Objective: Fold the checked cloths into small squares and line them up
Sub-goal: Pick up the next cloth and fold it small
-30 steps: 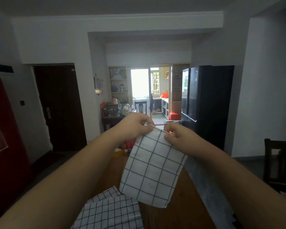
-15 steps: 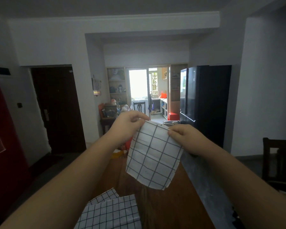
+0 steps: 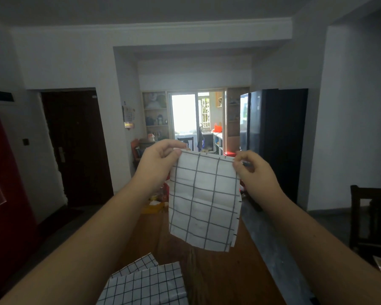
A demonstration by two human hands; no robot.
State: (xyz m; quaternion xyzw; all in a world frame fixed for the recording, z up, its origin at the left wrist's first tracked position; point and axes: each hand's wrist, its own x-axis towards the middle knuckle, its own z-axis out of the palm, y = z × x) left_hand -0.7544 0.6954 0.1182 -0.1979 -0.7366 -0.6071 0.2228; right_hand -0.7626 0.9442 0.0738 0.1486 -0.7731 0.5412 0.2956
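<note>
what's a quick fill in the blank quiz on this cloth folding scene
1. The left hand and right hand pinch the hanging cloth by its ___ edge.
2. The cloths lying on the table have ___ checks than the hanging cloth.
3. The hanging cloth is ___ the table, not touching it.
Missing words: top; smaller; above

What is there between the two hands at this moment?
In the head view, the top edge of the large-checked cloth spans from the left hand to the right hand; each pinches one upper corner.
</note>
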